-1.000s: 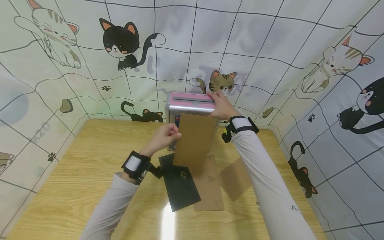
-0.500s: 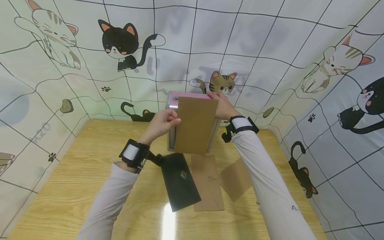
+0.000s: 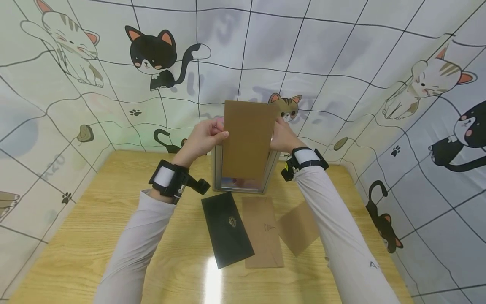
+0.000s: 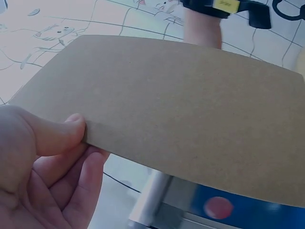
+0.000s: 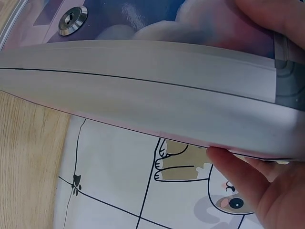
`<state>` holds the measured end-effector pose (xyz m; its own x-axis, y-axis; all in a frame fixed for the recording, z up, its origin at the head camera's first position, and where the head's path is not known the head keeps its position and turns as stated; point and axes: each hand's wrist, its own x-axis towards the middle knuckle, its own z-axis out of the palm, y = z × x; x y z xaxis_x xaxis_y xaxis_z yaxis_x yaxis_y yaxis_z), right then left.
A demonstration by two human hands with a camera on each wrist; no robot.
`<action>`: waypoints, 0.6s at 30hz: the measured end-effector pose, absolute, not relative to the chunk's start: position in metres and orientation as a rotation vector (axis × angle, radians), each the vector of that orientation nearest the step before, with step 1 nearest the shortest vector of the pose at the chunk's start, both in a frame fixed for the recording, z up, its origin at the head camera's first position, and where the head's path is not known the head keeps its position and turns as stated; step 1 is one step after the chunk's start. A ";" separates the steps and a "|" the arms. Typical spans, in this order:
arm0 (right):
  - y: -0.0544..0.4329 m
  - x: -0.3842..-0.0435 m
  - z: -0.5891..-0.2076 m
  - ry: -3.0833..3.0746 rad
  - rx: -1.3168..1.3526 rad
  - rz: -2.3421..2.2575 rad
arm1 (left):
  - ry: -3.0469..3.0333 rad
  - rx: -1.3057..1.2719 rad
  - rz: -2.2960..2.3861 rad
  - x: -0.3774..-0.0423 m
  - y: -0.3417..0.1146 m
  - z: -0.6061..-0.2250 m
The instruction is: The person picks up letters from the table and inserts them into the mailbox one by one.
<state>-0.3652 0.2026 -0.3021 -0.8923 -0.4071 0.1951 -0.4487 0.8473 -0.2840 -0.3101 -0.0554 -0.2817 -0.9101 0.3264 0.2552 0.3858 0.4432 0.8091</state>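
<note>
My left hand (image 3: 205, 137) pinches a plain brown kraft envelope (image 3: 248, 139) at its left edge, thumb in front and fingers behind, as the left wrist view shows. Held upright, the envelope covers most of a metal mailbox (image 3: 217, 169) behind it and rises above its top. The mailbox's pink lid and slot are almost wholly hidden in the head view. My right hand (image 3: 282, 137) grips the mailbox at its upper right corner. In the right wrist view, the thumb and fingers span the mailbox's silver side (image 5: 143, 76), and a round key lock (image 5: 73, 20) shows on its picture-printed front.
A black envelope (image 3: 228, 230) with a gold emblem lies on the wooden table (image 3: 171, 257). It overlaps a brown envelope (image 3: 263, 249) with a small print. Another brown piece (image 3: 298, 228) lies to the right, partly under the right sleeve. A cat-patterned cloth (image 3: 235, 50) hangs behind.
My left hand has raised the brown envelope from low in front of the mailbox to above its top, uncovering the mailbox's lower front. The right hand stays at the corner.
</note>
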 end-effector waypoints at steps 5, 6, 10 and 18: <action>0.203 -0.365 -0.302 -2.901 0.629 0.523 | -2.559 -0.627 -1.523 -0.318 -0.053 -0.266; 0.203 -0.364 -0.302 -2.901 0.625 0.527 | -2.549 -0.619 -1.531 -0.320 -0.052 -0.262; 0.204 -0.364 -0.302 -2.906 0.604 0.542 | -2.541 -0.594 -1.549 -0.324 -0.051 -0.249; 0.202 -0.362 -0.302 -2.931 0.558 0.608 | -2.541 -0.580 -1.503 -0.330 -0.053 -0.225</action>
